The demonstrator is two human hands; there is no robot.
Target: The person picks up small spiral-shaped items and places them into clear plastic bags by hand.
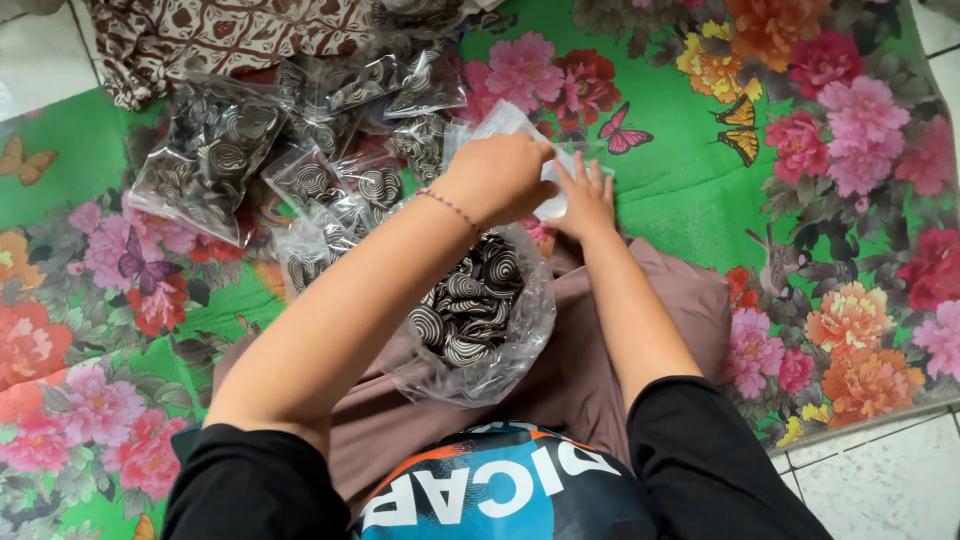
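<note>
Left hand point(497, 175) and right hand point(583, 200) both pinch a small clear plastic bag point(515, 125), fingers closed on it, above the green floral mat point(680, 190). Bag's long axis runs roughly left-right across the view; which end is the mouth, cannot tell. Below the wrists sits a large open clear bag of dark swirl-patterned round cookies point(470, 310) on the lap. Filled small packets point(300, 150) are piled upper left.

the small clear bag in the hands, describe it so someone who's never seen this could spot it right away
On the green floral mat, just beyond the big open bag of swirl cookies in the person's lap, both hands meet. The small clear bag is pinched between left hand and right hand. Unlike the filled packets to the left, it looks empty.
</note>
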